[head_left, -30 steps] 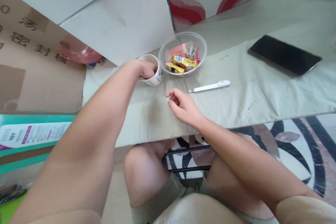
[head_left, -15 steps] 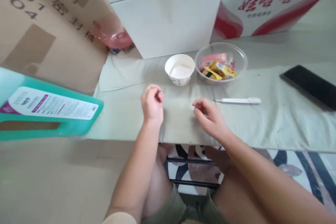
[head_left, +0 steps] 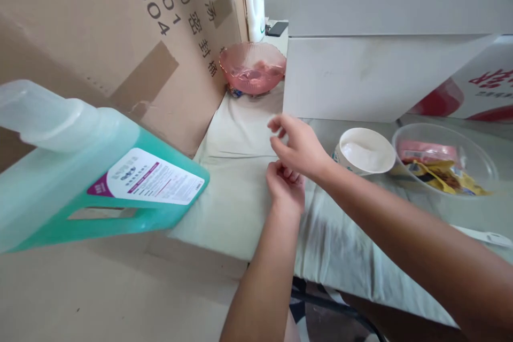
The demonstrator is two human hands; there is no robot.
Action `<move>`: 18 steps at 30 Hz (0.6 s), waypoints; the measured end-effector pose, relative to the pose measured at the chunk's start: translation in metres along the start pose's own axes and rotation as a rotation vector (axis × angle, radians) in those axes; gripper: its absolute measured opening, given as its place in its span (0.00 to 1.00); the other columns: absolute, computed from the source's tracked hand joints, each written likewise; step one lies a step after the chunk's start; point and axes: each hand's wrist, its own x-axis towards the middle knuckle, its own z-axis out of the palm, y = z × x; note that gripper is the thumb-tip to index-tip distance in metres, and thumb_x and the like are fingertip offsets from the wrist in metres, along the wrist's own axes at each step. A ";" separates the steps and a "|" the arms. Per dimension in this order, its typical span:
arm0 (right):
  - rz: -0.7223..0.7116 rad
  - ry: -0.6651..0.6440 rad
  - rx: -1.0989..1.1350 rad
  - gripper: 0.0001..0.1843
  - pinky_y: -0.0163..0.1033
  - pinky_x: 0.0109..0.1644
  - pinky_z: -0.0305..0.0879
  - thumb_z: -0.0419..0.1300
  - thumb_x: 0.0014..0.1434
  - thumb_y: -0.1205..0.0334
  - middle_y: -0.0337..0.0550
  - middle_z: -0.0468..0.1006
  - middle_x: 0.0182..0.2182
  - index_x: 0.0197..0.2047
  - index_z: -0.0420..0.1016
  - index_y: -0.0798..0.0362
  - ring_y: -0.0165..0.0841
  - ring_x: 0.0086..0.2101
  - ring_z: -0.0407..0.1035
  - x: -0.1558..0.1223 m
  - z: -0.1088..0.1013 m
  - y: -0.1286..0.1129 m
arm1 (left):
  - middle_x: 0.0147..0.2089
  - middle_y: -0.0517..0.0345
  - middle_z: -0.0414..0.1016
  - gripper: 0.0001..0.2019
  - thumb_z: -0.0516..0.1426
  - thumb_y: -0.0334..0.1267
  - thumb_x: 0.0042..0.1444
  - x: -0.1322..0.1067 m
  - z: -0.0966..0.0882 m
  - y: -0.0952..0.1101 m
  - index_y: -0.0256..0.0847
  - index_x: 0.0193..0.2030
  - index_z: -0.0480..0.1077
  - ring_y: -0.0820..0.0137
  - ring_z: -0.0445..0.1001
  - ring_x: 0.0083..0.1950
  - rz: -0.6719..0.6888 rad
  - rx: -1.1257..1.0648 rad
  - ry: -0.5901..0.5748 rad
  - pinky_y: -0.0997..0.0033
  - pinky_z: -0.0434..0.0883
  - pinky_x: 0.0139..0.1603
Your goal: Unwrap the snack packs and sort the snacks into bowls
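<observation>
My left hand (head_left: 286, 188) rests above the cloth-covered table (head_left: 236, 197), its fingers curled into a loose fist with nothing visible in them. Just over it, my right hand (head_left: 295, 143) reaches leftward, its slightly bent fingers and thumb apart and holding nothing. Whether the two hands touch is hard to tell. To the right of them stands a white paper cup (head_left: 366, 152) with a white inside. Beside the cup is a clear plastic bowl (head_left: 444, 163) with pink and yellow wrapped packets (head_left: 444, 176). A white-handled tool (head_left: 483, 236) lies partly behind my right forearm.
A large jug of green liquid (head_left: 160, 144) stands at the left before a cardboard box (head_left: 100, 26). A pink ribbed bowl (head_left: 252, 67) and a white bottle (head_left: 254, 0) are farther back. White boxes (head_left: 352, 75) line the table's back, with a red-printed carton (head_left: 460, 91) at right.
My view has turned left, bringing the jug, pink bowl and white bottle further in. My right hand has moved left to above my left hand. The phone on the right has left view.
</observation>
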 end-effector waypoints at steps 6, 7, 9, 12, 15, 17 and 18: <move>0.061 -0.015 -0.257 0.31 0.58 0.55 0.70 0.52 0.58 0.77 0.56 0.66 0.64 0.63 0.66 0.51 0.48 0.52 0.73 0.126 0.041 0.014 | 0.19 0.68 0.47 0.08 0.51 0.29 0.50 0.010 0.001 0.012 0.39 0.22 0.58 0.81 0.49 0.17 -0.124 -0.144 0.058 0.79 0.47 0.20; 0.095 -0.020 -0.271 0.33 0.59 0.54 0.70 0.52 0.58 0.78 0.56 0.66 0.65 0.65 0.65 0.50 0.48 0.52 0.73 0.138 0.045 0.020 | 0.19 0.68 0.47 0.08 0.51 0.29 0.50 0.012 0.002 0.011 0.39 0.22 0.58 0.81 0.49 0.17 -0.141 -0.146 0.056 0.79 0.47 0.20; 0.138 -0.040 -0.298 0.33 0.58 0.53 0.70 0.54 0.58 0.78 0.57 0.67 0.64 0.65 0.66 0.50 0.48 0.50 0.74 0.155 0.050 0.032 | 0.19 0.68 0.47 0.07 0.52 0.30 0.49 0.014 0.003 0.009 0.39 0.22 0.59 0.80 0.49 0.17 -0.164 -0.154 0.054 0.79 0.47 0.20; 0.126 -0.075 -0.370 0.20 0.54 0.50 0.70 0.55 0.62 0.75 0.58 0.76 0.54 0.56 0.75 0.54 0.47 0.48 0.75 0.163 0.051 0.042 | 0.20 0.68 0.47 0.07 0.53 0.30 0.49 0.016 0.003 0.006 0.39 0.22 0.59 0.80 0.49 0.18 -0.178 -0.165 0.049 0.79 0.47 0.20; 0.063 -0.090 -0.424 0.16 0.50 0.49 0.66 0.50 0.67 0.72 0.56 0.78 0.47 0.50 0.78 0.56 0.46 0.48 0.75 0.156 0.047 0.039 | 0.20 0.68 0.47 0.07 0.52 0.30 0.48 0.014 0.003 0.007 0.39 0.22 0.59 0.80 0.49 0.18 -0.192 -0.162 0.051 0.79 0.47 0.20; 0.018 -0.102 -0.448 0.17 0.49 0.48 0.65 0.50 0.69 0.70 0.54 0.79 0.47 0.50 0.79 0.54 0.44 0.47 0.75 0.145 0.046 0.032 | 0.20 0.68 0.47 0.07 0.52 0.29 0.48 0.011 0.004 0.008 0.39 0.22 0.59 0.80 0.48 0.18 -0.194 -0.157 0.057 0.80 0.47 0.20; -0.002 -0.109 -0.462 0.16 0.49 0.47 0.64 0.50 0.69 0.70 0.53 0.79 0.47 0.50 0.79 0.53 0.44 0.46 0.75 0.137 0.047 0.028 | 0.20 0.68 0.47 0.07 0.51 0.29 0.47 0.010 0.004 0.008 0.39 0.22 0.59 0.80 0.48 0.18 -0.192 -0.155 0.061 0.79 0.47 0.20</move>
